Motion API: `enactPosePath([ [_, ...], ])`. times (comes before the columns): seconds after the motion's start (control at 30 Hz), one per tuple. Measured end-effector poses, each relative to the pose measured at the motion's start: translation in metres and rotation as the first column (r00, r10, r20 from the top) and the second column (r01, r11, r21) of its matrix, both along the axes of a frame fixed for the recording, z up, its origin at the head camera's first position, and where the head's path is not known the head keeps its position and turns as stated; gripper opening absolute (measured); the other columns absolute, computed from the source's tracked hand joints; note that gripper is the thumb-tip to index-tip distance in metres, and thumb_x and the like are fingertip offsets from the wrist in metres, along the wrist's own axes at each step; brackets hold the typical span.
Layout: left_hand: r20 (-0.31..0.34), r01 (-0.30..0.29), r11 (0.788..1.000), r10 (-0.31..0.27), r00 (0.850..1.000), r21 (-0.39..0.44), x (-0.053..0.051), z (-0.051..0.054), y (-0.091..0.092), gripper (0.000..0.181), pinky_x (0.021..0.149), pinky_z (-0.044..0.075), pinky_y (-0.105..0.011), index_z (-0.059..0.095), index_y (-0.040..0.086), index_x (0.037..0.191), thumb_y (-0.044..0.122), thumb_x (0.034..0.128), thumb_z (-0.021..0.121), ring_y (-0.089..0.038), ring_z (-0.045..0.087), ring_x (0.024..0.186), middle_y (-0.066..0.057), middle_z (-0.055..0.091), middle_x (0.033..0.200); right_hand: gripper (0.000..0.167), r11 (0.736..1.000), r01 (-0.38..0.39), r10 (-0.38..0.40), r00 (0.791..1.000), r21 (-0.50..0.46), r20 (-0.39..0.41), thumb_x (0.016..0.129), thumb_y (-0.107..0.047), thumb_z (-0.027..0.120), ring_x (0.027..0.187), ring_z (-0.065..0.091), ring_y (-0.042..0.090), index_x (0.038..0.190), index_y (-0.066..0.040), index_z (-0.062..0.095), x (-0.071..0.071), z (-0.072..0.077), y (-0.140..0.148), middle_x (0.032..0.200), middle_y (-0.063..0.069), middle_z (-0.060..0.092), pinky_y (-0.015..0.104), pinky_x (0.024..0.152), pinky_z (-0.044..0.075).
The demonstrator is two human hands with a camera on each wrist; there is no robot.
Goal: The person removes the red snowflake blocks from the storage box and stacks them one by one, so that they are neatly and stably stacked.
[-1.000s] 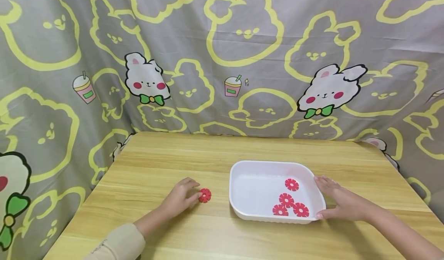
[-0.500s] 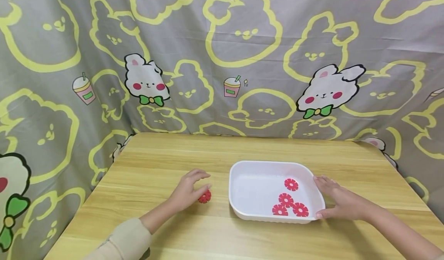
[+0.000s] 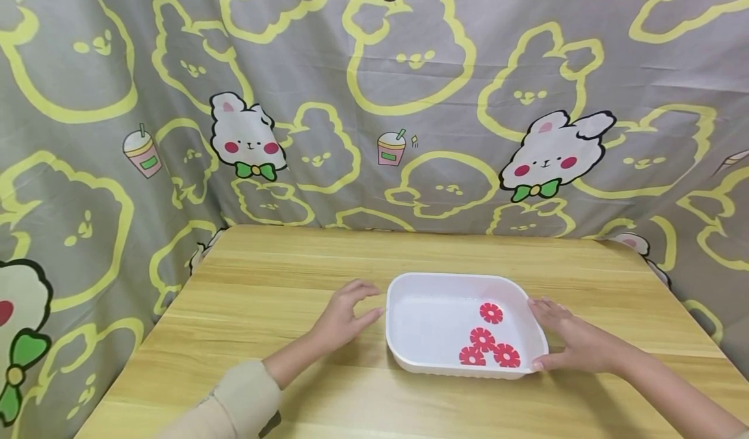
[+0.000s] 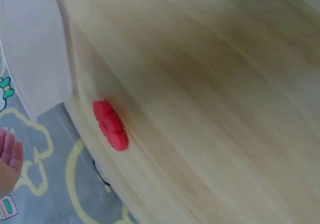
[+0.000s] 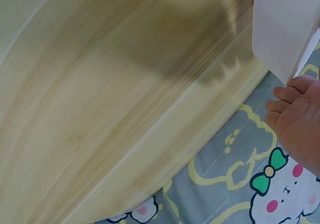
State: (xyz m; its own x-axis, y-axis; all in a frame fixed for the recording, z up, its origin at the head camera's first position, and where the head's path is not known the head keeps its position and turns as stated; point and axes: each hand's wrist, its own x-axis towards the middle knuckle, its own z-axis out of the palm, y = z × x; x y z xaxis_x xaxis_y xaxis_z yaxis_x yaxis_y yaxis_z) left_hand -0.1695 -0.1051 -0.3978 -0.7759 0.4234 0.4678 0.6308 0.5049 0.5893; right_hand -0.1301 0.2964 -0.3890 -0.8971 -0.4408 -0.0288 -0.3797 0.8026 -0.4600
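We see the left hand (image 3: 342,319) with its thumb and fingers parted and slightly bent, grasping nothing. Its thumb tip is just beside the left edge of the white tray (image 3: 433,325); whether the two touch, we cannot tell. In the left wrist view a red notched disc (image 4: 110,126) lies on the table apart from the fingers and near the tray; in the head view it is hidden. The right hand (image 3: 576,345) grips the tray's right end, its thumb at the near corner and its fingers at the rim farther back. Inside the tray, toward that hand, we count four red discs (image 3: 482,339), three bunched by the near wall and one behind them. All this sits on the wooden table (image 3: 304,263). Behind it hangs a grey curtain (image 3: 328,68) printed with rabbit heads and cups (image 3: 391,149); the cups bear green labels too small for us to read.
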Motion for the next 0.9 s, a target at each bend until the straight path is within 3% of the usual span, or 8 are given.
enactPosePath([
  [0.47,-0.048,0.093,0.995,-0.092,0.995,0.035,-0.005,0.0,0.036,0.028,0.09,0.051,-0.031,0.066,0.001,0.104,0.014,0.0795,0.071,-0.022,0.06,0.1,-0.01,0.065,0.104,0.107,1.0,0.0,0.0,1.0,-0.007,-0.002,0.064,-0.049,0.077,0.126,0.024,0.059,0.135,0.016,0.032,0.0,0.0,0.0,0.14,0.035,0.031,0.071,0.094,0.023],
  [0.9,0.051,0.139,0.99,-0.138,0.989,-0.016,-0.004,0.004,0.079,0.031,0.094,0.048,-0.026,0.065,0.001,0.109,0.017,0.0823,0.07,-0.021,0.058,0.105,-0.01,0.062,0.109,0.107,1.0,-0.011,0.01,1.0,-0.005,-0.019,0.063,-0.05,0.077,0.125,0.024,0.061,0.134,0.016,0.033,0.0,-0.001,0.001,0.139,0.036,0.032,0.072,0.093,0.025],
])
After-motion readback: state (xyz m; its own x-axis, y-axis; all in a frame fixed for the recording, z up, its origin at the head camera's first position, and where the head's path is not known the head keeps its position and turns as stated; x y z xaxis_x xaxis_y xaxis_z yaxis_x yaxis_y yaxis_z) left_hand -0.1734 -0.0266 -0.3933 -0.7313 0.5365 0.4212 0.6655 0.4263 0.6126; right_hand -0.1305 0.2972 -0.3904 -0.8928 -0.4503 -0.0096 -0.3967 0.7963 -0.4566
